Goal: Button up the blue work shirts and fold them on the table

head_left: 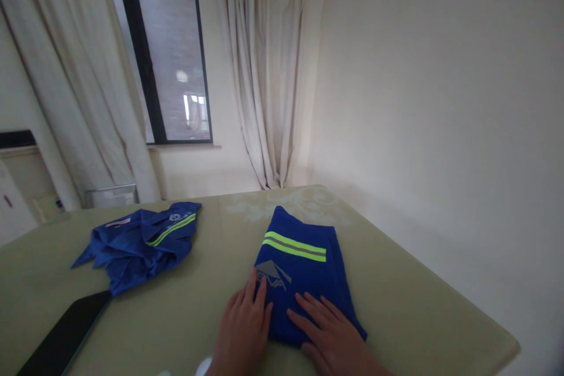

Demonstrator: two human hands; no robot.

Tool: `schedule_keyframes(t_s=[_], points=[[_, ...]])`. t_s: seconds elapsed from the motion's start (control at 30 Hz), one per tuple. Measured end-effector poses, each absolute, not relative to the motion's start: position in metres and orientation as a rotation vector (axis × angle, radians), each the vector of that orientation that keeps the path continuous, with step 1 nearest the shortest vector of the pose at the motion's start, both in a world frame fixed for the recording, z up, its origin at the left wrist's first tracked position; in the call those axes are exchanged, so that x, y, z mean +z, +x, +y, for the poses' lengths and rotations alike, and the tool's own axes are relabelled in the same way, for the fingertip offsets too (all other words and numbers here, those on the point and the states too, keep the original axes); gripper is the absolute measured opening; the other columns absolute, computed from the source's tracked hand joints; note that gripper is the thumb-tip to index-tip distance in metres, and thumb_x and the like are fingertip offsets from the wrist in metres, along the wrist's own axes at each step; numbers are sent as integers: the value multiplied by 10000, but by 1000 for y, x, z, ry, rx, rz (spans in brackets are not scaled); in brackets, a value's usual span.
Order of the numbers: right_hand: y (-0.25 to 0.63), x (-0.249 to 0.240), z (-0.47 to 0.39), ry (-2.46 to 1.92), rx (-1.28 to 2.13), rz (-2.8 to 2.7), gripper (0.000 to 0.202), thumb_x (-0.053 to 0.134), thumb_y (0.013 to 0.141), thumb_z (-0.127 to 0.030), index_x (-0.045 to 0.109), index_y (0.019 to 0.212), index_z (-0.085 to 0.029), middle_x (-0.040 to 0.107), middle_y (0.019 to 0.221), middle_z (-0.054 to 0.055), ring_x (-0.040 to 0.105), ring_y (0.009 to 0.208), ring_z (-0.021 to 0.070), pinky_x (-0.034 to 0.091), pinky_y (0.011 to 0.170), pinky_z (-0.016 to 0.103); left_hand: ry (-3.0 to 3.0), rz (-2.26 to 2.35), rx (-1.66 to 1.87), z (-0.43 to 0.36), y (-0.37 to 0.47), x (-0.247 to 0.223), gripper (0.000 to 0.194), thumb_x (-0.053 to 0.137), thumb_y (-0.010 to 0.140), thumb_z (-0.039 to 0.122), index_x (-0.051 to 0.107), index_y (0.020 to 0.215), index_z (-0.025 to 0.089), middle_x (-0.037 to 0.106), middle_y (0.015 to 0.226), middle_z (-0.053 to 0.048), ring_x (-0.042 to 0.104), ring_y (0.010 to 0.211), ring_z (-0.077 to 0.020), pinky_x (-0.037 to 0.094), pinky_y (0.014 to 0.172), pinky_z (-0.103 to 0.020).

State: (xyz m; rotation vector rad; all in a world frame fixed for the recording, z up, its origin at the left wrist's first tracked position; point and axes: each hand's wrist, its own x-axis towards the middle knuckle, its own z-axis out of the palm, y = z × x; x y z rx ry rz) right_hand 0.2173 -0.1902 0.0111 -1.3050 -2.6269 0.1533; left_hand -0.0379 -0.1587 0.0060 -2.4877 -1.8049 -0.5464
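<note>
A folded blue garment [304,279] lies flat in front of me, with two bright yellow-green stripes around a grey band and a grey printed logo. Resting on its left edge, near the logo, is my left hand [244,323], fingers stretched out. My right hand [330,329] lies on the lower right part of the cloth with its fingers spread. Neither hand grips the fabric. The garment's lower edge is partly covered by both hands. Whether it is a shirt or trousers cannot be told.
A crumpled blue garment [150,241] with a similar stripe lies to the left on the green-covered surface [396,299]. A black flat object [66,335] sits at the lower left. A white wall [432,100] borders the right side; curtains [264,70] hang behind.
</note>
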Motion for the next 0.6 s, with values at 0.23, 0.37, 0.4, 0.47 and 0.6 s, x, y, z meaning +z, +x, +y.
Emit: schedule_keyframes(t_s=[0.23, 0.37, 0.4, 0.47, 0.6], points=[[276, 39, -161, -2048, 167, -2222, 578, 480, 895, -156, 588, 1446, -292, 433, 1593, 74, 369, 1488, 311, 241, 1233, 568, -2614, -1918, -497, -144, -47, 19, 524, 336, 1037, 415, 490, 1507, 241, 505, 1562, -82, 527, 1391, -258, 416, 1156, -450], [251, 33, -171, -1831, 121, -2185, 565, 456, 991, -317, 434, 1555, -295, 368, 1633, 71, 337, 1505, 303, 277, 1227, 536, -1937, -2211, -467, -119, -94, 9, 546, 364, 989, 269, 485, 1504, 134, 323, 1660, -152, 350, 1498, -329, 295, 1201, -507], [239, 29, -174, -1729, 144, -2215, 582, 465, 1005, -382, 381, 1578, -323, 359, 1638, 64, 345, 1500, 310, 293, 1218, 542, -1816, -2267, -493, -114, -105, 7, 559, 369, 989, 297, 467, 1513, 129, 291, 1671, -165, 360, 1485, -351, 314, 1181, -518], [216, 17, -176, -1589, 210, -2284, 611, 513, 997, -453, 351, 1581, -380, 406, 1613, 65, 411, 1458, 349, 314, 1190, 595, -1667, -2387, -546, -107, -120, 5, 610, 377, 989, 404, 428, 1532, 132, 292, 1657, -199, 449, 1403, -394, 391, 1104, -539], [191, -3, -155, -1608, 178, -2270, 561, 536, 989, -405, 431, 1540, -392, 549, 1503, 110, 506, 1374, 410, 343, 1117, 691, -1566, -2469, -686, -100, -133, 13, 697, 392, 968, 480, 313, 1578, 153, 320, 1612, -218, 555, 1258, -421, 477, 979, -557]])
